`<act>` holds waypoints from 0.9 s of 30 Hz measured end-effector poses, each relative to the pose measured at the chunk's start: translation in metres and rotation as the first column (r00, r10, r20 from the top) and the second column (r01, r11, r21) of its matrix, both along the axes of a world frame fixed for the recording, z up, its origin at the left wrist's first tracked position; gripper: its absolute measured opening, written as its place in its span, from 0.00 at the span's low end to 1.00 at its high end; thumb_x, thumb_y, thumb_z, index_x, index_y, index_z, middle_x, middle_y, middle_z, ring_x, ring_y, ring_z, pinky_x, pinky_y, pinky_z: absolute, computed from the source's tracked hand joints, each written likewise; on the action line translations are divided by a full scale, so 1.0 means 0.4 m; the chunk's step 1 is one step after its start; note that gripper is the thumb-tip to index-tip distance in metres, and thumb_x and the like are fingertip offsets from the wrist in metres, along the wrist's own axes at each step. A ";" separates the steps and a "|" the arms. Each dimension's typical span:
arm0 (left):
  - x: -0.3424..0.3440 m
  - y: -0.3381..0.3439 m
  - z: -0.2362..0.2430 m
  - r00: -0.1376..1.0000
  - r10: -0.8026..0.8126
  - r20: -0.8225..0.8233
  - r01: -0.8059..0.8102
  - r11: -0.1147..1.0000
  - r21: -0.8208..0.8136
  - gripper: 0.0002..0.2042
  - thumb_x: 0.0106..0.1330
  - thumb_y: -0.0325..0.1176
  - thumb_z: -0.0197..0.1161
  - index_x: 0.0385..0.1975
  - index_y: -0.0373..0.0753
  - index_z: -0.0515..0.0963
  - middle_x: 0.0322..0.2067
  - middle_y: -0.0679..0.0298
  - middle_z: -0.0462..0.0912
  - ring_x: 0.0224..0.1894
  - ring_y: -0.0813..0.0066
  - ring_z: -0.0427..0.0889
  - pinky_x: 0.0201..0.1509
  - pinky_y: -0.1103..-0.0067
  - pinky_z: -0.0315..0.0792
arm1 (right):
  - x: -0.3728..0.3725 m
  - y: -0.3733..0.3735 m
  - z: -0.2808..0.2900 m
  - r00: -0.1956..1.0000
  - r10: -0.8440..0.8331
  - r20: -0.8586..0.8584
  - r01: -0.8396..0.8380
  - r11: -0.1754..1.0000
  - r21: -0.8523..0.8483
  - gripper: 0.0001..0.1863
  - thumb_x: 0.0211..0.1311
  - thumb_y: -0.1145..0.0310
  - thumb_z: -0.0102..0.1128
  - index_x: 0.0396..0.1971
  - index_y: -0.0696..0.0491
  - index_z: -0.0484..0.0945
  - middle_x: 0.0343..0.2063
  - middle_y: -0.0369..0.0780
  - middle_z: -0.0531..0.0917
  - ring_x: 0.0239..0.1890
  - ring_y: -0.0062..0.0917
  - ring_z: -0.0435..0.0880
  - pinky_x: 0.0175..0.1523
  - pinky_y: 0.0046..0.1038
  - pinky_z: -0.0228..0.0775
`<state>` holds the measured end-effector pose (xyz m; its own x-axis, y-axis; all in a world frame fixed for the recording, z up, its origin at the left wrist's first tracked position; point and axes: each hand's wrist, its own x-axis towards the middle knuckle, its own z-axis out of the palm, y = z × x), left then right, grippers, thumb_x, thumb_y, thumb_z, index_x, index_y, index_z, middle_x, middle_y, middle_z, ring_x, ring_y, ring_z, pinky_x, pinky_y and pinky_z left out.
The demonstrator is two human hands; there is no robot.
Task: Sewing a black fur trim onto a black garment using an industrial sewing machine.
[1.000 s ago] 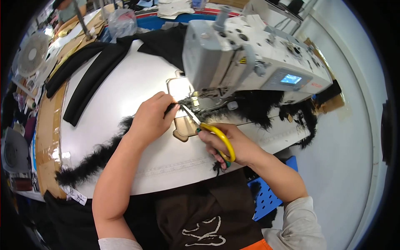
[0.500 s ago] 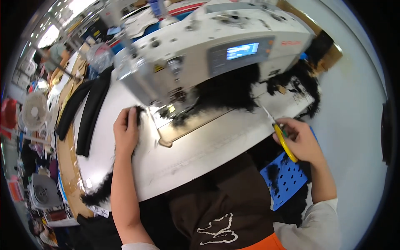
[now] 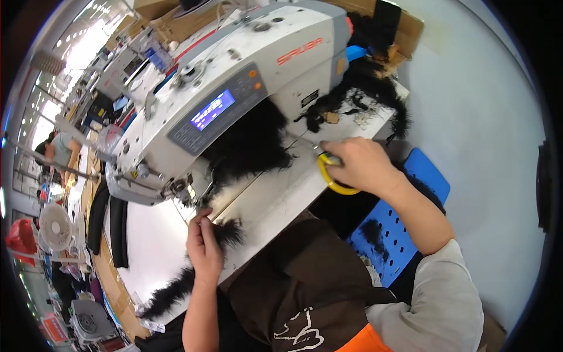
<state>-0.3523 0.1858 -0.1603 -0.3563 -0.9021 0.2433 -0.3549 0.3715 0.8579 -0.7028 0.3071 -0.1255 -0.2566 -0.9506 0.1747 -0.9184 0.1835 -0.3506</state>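
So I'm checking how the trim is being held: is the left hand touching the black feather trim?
Touching. The head view shows the left hand pressed flat on the black feather trim on the white table, with fluff emerging on either side of the fingers.

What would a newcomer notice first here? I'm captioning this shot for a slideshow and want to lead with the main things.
A big white sewing machine with a lit blue screen fills the upper middle, black feathery trim spilling from under its arm. The right hand holds yellow-handled scissors at the table's right edge, and the left hand presses the trim down near the needle.
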 end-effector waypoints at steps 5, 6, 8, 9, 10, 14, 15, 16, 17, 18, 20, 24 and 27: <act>-0.136 0.065 0.017 0.989 -0.143 -0.037 0.146 0.986 0.082 0.15 0.84 0.32 0.49 0.61 0.32 0.77 0.40 0.69 0.80 0.37 0.85 0.71 0.44 0.85 0.66 | 0.011 -0.114 -0.018 1.000 -0.031 0.005 0.030 0.995 0.098 0.19 0.58 0.62 0.68 0.48 0.54 0.85 0.29 0.49 0.86 0.36 0.49 0.88 0.42 0.47 0.81; -0.168 0.075 0.027 0.984 -0.172 -0.042 0.175 0.982 0.076 0.15 0.84 0.32 0.49 0.61 0.32 0.77 0.40 0.69 0.80 0.37 0.85 0.71 0.44 0.85 0.66 | 0.012 -0.128 -0.052 0.997 -0.048 -0.054 0.043 0.995 -0.093 0.18 0.59 0.62 0.68 0.48 0.54 0.85 0.32 0.49 0.86 0.38 0.48 0.87 0.44 0.46 0.81; -0.224 0.089 0.044 0.985 -0.169 -0.018 0.168 0.985 -0.040 0.17 0.84 0.34 0.49 0.64 0.32 0.74 0.56 0.59 0.82 0.55 0.75 0.77 0.62 0.78 0.68 | 0.021 -0.120 -0.066 0.994 -0.018 -0.105 -0.015 0.952 -0.307 0.17 0.64 0.62 0.66 0.49 0.54 0.85 0.36 0.47 0.84 0.42 0.46 0.85 0.48 0.44 0.80; -0.244 0.099 0.066 0.980 -0.197 0.003 0.197 0.979 0.042 0.19 0.84 0.33 0.47 0.68 0.32 0.69 0.67 0.52 0.74 0.68 0.66 0.72 0.74 0.72 0.61 | 0.026 -0.098 -0.042 0.994 0.034 -0.101 -0.066 0.941 -0.331 0.17 0.66 0.61 0.65 0.51 0.53 0.85 0.38 0.46 0.83 0.43 0.45 0.84 0.50 0.44 0.80; -0.261 0.102 0.068 0.979 -0.203 0.001 0.202 0.979 0.034 0.19 0.84 0.33 0.47 0.68 0.32 0.69 0.67 0.52 0.74 0.68 0.66 0.72 0.74 0.72 0.61 | 0.044 -0.078 -0.011 0.989 0.123 0.078 -0.091 0.940 -0.328 0.18 0.72 0.56 0.62 0.49 0.56 0.85 0.36 0.48 0.85 0.40 0.46 0.85 0.47 0.44 0.79; -0.335 0.114 0.043 0.962 -0.205 -0.183 0.246 0.938 0.243 0.22 0.81 0.27 0.45 0.72 0.31 0.63 0.71 0.51 0.68 0.68 0.64 0.71 0.72 0.72 0.63 | 0.072 0.047 0.067 0.611 0.231 0.757 -0.191 0.971 -0.142 0.30 0.71 0.43 0.67 0.38 0.62 0.84 0.28 0.51 0.86 0.34 0.30 0.89 0.42 0.33 0.78; -0.365 0.124 0.048 0.955 -0.238 -0.178 0.279 0.925 0.259 0.22 0.81 0.27 0.46 0.72 0.31 0.63 0.70 0.51 0.69 0.67 0.65 0.72 0.72 0.72 0.64 | 0.074 0.052 0.028 0.634 0.236 0.736 -0.162 0.972 -0.172 0.27 0.71 0.47 0.68 0.36 0.62 0.84 0.26 0.48 0.86 0.32 0.27 0.88 0.40 0.31 0.78; -0.390 0.125 0.049 0.957 -0.287 -0.050 0.290 0.954 0.075 0.22 0.81 0.26 0.45 0.72 0.32 0.61 0.68 0.52 0.69 0.61 0.67 0.74 0.68 0.73 0.68 | 0.081 0.053 0.014 0.657 0.243 0.714 -0.136 0.969 -0.204 0.24 0.71 0.51 0.69 0.35 0.62 0.84 0.24 0.46 0.86 0.29 0.23 0.86 0.39 0.29 0.78; -0.417 0.134 0.052 0.949 -0.293 -0.117 0.306 0.945 0.114 0.22 0.81 0.25 0.44 0.73 0.33 0.61 0.64 0.53 0.72 0.55 0.70 0.76 0.62 0.75 0.71 | 0.082 0.058 0.005 0.542 0.230 0.808 -0.027 0.966 -0.257 0.20 0.73 0.58 0.65 0.32 0.62 0.86 0.22 0.45 0.87 0.26 0.28 0.88 0.37 0.30 0.78; -0.444 0.146 0.060 0.938 -0.293 -0.184 0.322 0.934 0.153 0.22 0.82 0.25 0.43 0.73 0.33 0.60 0.59 0.55 0.74 0.49 0.73 0.79 0.56 0.76 0.75 | 0.065 0.065 0.000 0.520 0.212 0.828 -0.015 0.971 -0.239 0.19 0.74 0.59 0.65 0.31 0.62 0.86 0.21 0.43 0.87 0.25 0.24 0.87 0.35 0.29 0.78; -0.477 0.155 0.062 0.894 -0.326 -0.308 0.418 0.856 0.306 0.21 0.84 0.28 0.45 0.73 0.35 0.60 0.42 0.64 0.78 0.32 0.83 0.75 0.36 0.83 0.72 | 0.018 0.062 0.014 0.390 0.084 0.917 0.043 0.993 -0.109 0.20 0.76 0.59 0.63 0.29 0.61 0.83 0.21 0.39 0.87 0.22 0.17 0.85 0.28 0.25 0.76; -0.497 0.190 0.034 0.859 -0.462 -0.220 0.512 0.766 0.388 0.22 0.84 0.31 0.50 0.74 0.39 0.60 0.37 0.68 0.78 0.28 0.85 0.72 0.32 0.86 0.69 | -0.227 -0.012 0.007 0.274 0.073 0.959 0.341 0.925 -0.168 0.17 0.80 0.60 0.58 0.37 0.62 0.78 0.28 0.46 0.88 0.25 0.30 0.90 0.27 0.30 0.83; -0.492 0.227 -0.037 0.837 -0.546 -0.039 0.528 0.787 0.317 0.23 0.81 0.30 0.53 0.73 0.31 0.61 0.33 0.54 0.83 0.31 0.70 0.83 0.38 0.75 0.77 | -0.429 -0.106 0.068 0.355 0.003 0.935 0.583 0.781 -0.224 0.17 0.80 0.62 0.56 0.44 0.63 0.69 0.38 0.52 0.88 0.36 0.38 0.93 0.30 0.35 0.85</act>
<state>-0.5490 0.2766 -0.1752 -0.8096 -0.5855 -0.0417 -0.2227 0.2406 0.9448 -0.8745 0.2649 -0.0984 -0.7727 -0.6345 0.0211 0.0372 -0.0785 -0.9962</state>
